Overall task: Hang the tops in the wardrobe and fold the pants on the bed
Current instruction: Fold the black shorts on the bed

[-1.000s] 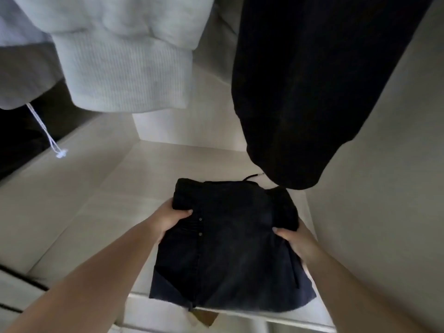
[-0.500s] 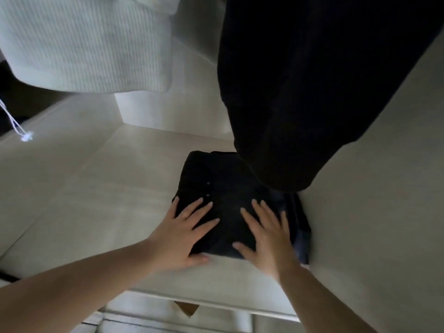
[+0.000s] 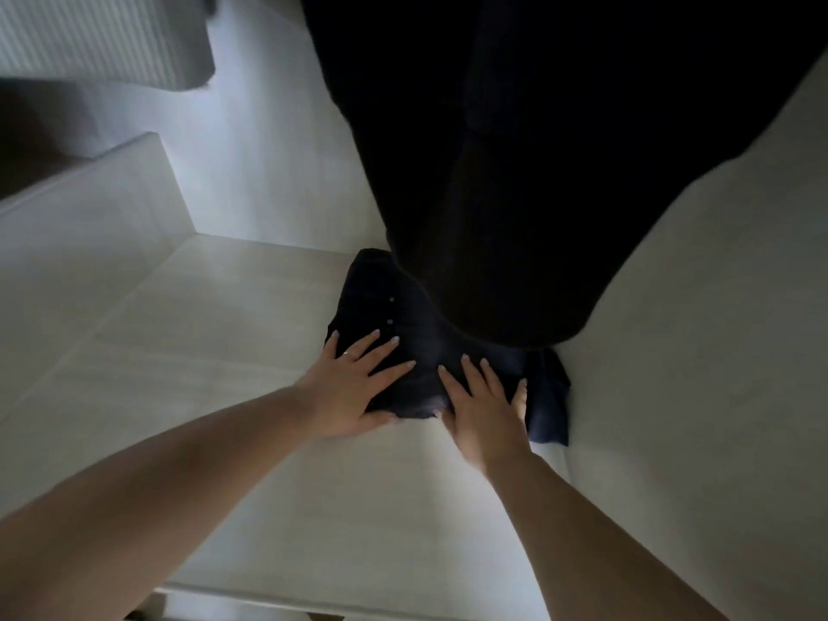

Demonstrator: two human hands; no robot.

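pants: folded dark denim bundle (image 3: 403, 333), lying flat on the wardrobe shelf (image 3: 224, 333), pushed toward the shelf's back right corner, right up against the right side wall (image 3: 699, 351)
left grip: left hand (image 3: 354, 387) is flat on the near left part of the pants, fingers straight and spread, thumb along the near edge, not grabbing anything
right grip: right hand (image 3: 481, 407) same deal, fingers straight and laid on the near right part, just pressing down, holding nothing
pants vs hands: the bundle sits under and beyond both palms, far half sticking out past the fingertips
texture: stiff looking denim, a few small metal rivets, squarish fold, one loose corner by the wall
shelf: pale, smooth wood-grain board
hanging stuff: big black garment (image 3: 537, 150) dangles over the far right of the pants, ribbed light grey hem (image 3: 103, 38) top left
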